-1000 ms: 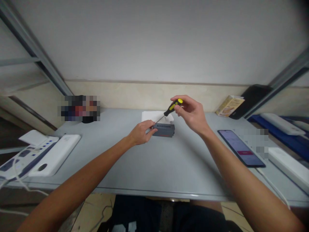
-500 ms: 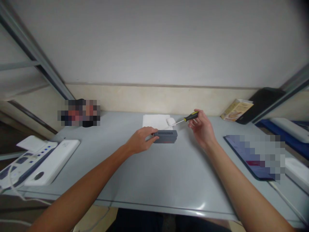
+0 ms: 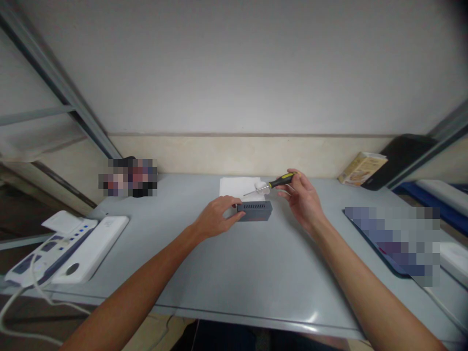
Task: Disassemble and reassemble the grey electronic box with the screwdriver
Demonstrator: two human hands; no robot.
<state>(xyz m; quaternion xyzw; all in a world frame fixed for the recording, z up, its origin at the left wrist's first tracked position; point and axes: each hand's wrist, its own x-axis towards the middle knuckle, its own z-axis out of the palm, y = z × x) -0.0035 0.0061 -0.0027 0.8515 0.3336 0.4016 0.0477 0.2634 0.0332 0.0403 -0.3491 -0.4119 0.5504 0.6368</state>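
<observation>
Head view: left hand [image 3: 216,218] grips gray box [image 3: 256,212] well behind table's front edge [image 3: 234,316]; right hand [image 3: 304,199] grasps screwdriver [image 3: 281,180].

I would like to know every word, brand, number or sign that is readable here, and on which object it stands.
No text is readable.
Yellowish box: print too small and blurred.
White flat device at left: faint marks, illegible.
Phone: screen pixelated, unreadable.
Grey vented box, screwdriver: nothing legible.

A dark grey box [image 3: 256,211], slotted face up, runs nine to three; at its one o'clock, a black-and-yellow screwdriver [image 3: 271,185] points toward eight
</observation>
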